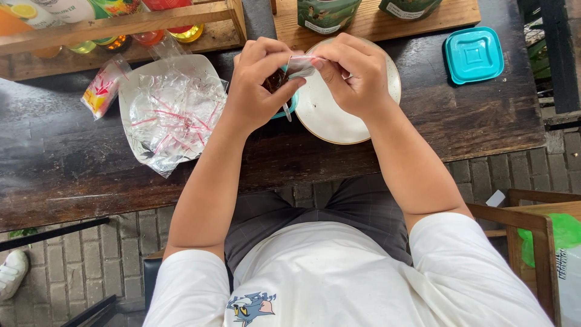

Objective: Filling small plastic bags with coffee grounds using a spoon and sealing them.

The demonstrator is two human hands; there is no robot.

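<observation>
The left hand (259, 82) is curled shut around a small clear plastic bag (301, 65), its thumb and fingers pinching the bag's lower part, where something dark shows inside; the right hand (357, 75) is closed on the same bag from the other side, fingertips pinched together on its upper edge, so the bag is stretched between the two hands, which nearly touch; under the left hand's fingers a teal container (289, 107) peeks out, with a thin spoon-like handle poking down from it, though how it is held I cannot tell; directly beneath the right hand lies a round white plate (330, 118) with a tan rim, bare where it shows; all of this sits on a dark wooden worktop (78, 163); out beyond the left hand's wrist, to its outer side, rests a pale plate (130, 91) heaped with clear plastic bags with red strips (172, 115), and further out still a small packet of red and yellow (104, 88) lies on the worktop; past the right hand, well apart on its outer side, a square teal lid (474, 54) lies flat; ahead of both hands stand two dark green pots (327, 15) on a light wooden board (372, 21), and ahead of the left hand a wooden rack (121, 27) holds bottles of coloured liquid.
</observation>
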